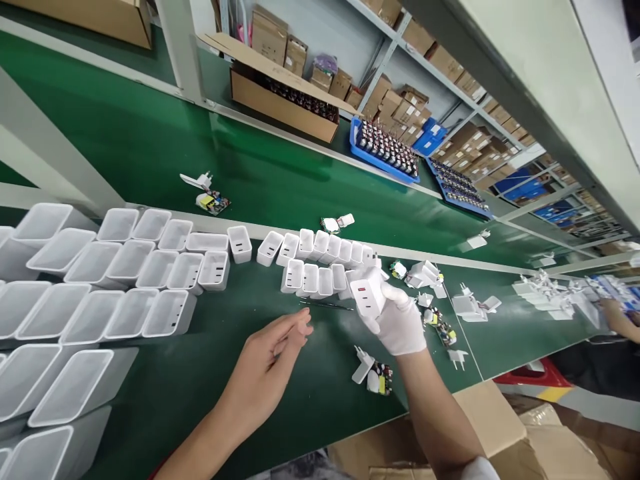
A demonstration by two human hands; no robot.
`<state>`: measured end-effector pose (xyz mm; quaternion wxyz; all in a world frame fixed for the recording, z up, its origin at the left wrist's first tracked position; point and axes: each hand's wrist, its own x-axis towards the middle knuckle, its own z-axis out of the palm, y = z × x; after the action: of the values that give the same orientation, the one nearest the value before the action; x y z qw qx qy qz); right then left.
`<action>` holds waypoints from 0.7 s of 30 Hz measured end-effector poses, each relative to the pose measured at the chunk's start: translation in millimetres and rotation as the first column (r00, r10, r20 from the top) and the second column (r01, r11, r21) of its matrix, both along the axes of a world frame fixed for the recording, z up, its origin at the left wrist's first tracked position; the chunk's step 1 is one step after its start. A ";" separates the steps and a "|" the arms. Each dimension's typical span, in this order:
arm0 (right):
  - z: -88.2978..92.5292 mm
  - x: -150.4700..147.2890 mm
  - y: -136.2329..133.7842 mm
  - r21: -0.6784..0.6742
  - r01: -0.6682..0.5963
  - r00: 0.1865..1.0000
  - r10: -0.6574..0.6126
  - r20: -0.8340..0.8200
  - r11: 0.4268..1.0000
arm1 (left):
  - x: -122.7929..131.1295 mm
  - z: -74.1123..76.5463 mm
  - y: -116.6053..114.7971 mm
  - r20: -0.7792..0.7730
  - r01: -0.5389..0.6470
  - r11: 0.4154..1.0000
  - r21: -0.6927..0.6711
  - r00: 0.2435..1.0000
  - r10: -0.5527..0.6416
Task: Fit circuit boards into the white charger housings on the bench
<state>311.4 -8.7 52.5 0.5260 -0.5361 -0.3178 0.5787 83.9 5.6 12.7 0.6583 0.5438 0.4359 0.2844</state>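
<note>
My right hand [407,330], in a white glove, grips a white plug charger [367,298] whose end face with a red port and dark slots points toward me. My bare left hand [267,367] is held to the left of it, thumb and fingertips drawn together, with nothing visible between them. A thin dark rod [327,305] lies on the green bench just beyond my left fingertips. Behind the charger stand two rows of small white charger housings [310,279]. Below it rest a loose plug cover [363,365] and a circuit board with yellow parts [380,380].
Many larger white housings [170,313] fill the left side. More boards [440,328] and plug pieces [470,305] lie to the right. Blue trays [385,150] and a cardboard box [283,100] sit on the back ledge. A co-worker's arm [617,320] shows far right.
</note>
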 end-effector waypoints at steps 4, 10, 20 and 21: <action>6.9 49.7 31.3 0.112 0.067 0.813 -0.119 0.570 0.991 | 0.1 -3.9 8.3 -0.156 0.073 0.989 0.126 0.986 -0.053; -11.8 155.8 128.8 0.031 0.308 0.377 -0.152 0.914 0.951 | -1.6 -23.6 24.9 -0.367 0.040 0.811 0.584 0.904 0.220; -31.1 195.5 172.1 -0.205 0.365 -0.077 0.249 0.965 0.908 | 10.4 -50.6 45.4 -0.467 0.232 0.567 0.791 0.827 0.313; -28.2 192.5 171.0 -0.211 0.314 -0.132 0.262 0.956 0.926 | 12.0 -51.0 47.1 -0.465 0.229 0.569 0.790 0.828 0.312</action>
<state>503.9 162.3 24.4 0.0016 -0.8805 -0.4738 0.0116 95.9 52.8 -38.3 0.1642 0.8320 0.4387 0.2974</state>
